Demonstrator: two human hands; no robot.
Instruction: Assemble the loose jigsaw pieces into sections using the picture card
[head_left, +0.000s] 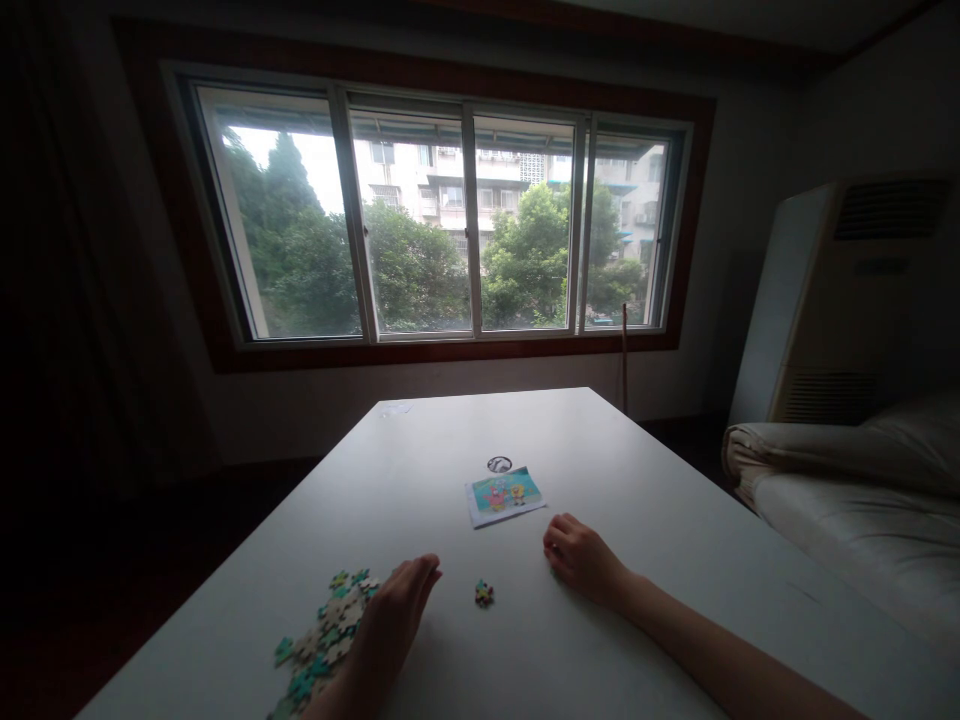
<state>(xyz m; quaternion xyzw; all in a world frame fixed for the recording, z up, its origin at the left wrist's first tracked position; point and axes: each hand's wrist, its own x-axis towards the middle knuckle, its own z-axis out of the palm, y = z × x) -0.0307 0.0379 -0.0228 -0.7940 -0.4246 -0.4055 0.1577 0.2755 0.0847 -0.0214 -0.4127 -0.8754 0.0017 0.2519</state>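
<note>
A loose heap of jigsaw puzzle pieces (pixel 330 630), some teal and some showing pale backs, lies at the left front of the white table. Partly covering its right side is my left hand (pixel 405 595), with its fingers pressed together; whatever they hold is hidden. A small multicoloured cluster of puzzle pieces (pixel 484 593) lies between my hands. To the right, my right hand (pixel 574 555) rests on the table with curled fingers, and a small greenish bit, apparently a puzzle piece, peeks out beneath them. Beyond the hands lies a picture sheet (pixel 506 496) with cartoon figures on teal.
The white table (pixel 480 430) reaches toward the window. A round dark-rimmed thing (pixel 499 464) lies behind the picture sheet, and a paper scrap (pixel 394 409) at the far left corner. A sofa (pixel 832 500) stands to the right, near a tall air conditioner (pixel 787 300).
</note>
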